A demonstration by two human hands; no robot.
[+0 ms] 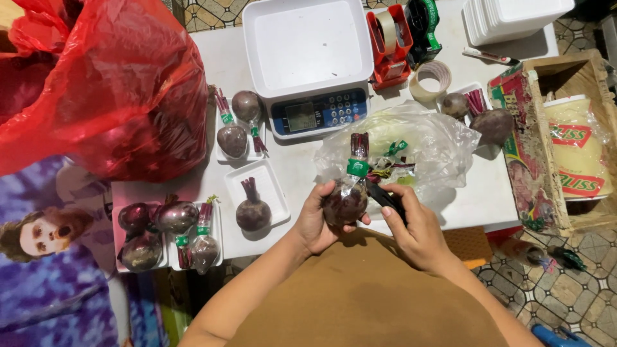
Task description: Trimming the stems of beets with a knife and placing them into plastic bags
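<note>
left hand [319, 218]: we've got it curled round a wrapped beetroot [345, 200], fingers closed on the bulb, holding it just above the near edge of the white surface [302, 168].

right hand [411, 228]: closed on a dark tool [384, 196]. It looks like scissors or a small tape tool, but we honestly can't tell which. Its tip sits right beside the beet's neck.

beet itself: it's in clear film, with the stems upright and a green tape band [357, 167] around them. It's between our two hands, in front of the crumpled clear plastic bag [421, 144].

doing this bit well: we'd say keep the bulb steady in the left hand and work the tool close to the green band, so the film stays snug. Keep the thumb clear of the tool's tip too.

around us: there's a weighing scale [308, 64] straight ahead and tape rolls in a red dispenser [389, 45] next to it. White foam trays [256, 186] to the left hold more beets, some already banded. A big red bag [109, 83] sits far left and a wooden crate [565, 141] far right.
</note>
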